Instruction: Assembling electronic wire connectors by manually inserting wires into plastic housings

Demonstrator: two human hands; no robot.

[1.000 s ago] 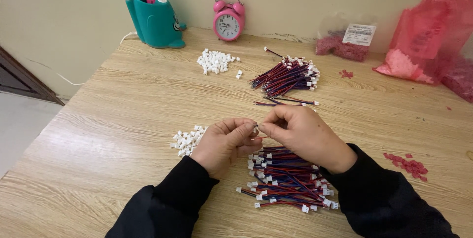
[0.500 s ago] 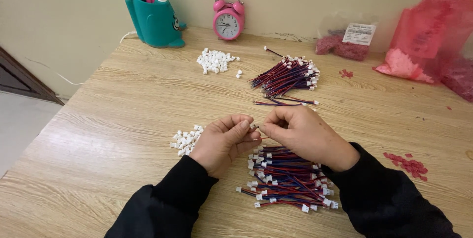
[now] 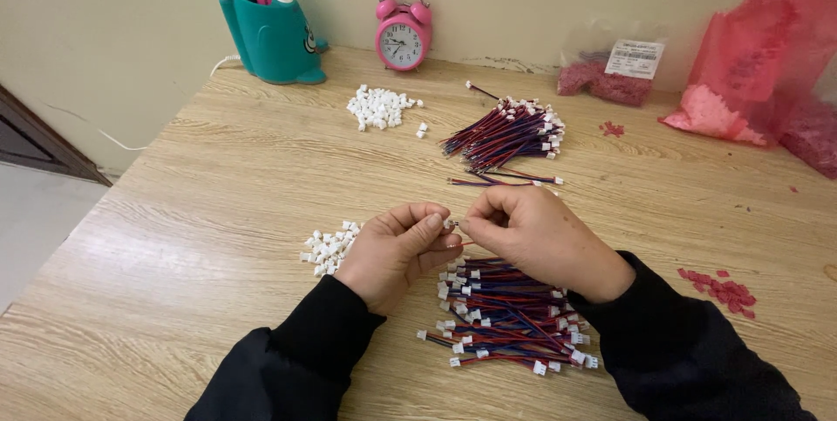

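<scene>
Head view: a pale wood-grain worktop [image 3: 218,212] against a cream wall carries a pink alarm clock [image 3: 404,33] and teal pen holder [image 3: 272,33]. Left hand [image 3: 397,251] and right hand [image 3: 536,238] pinch a small white connector [image 3: 451,224], red-blue wired, above the wire bundle [image 3: 510,316].

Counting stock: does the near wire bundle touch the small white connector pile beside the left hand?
Apart. The head view shows bare table between the near wire bundle and the white connector pile, with the left hand between.

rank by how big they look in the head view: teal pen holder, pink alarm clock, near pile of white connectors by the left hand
1. teal pen holder
2. pink alarm clock
3. near pile of white connectors
Clock and pile look close in size, and the pile lies nearer the camera, so their order is unsure.
</scene>
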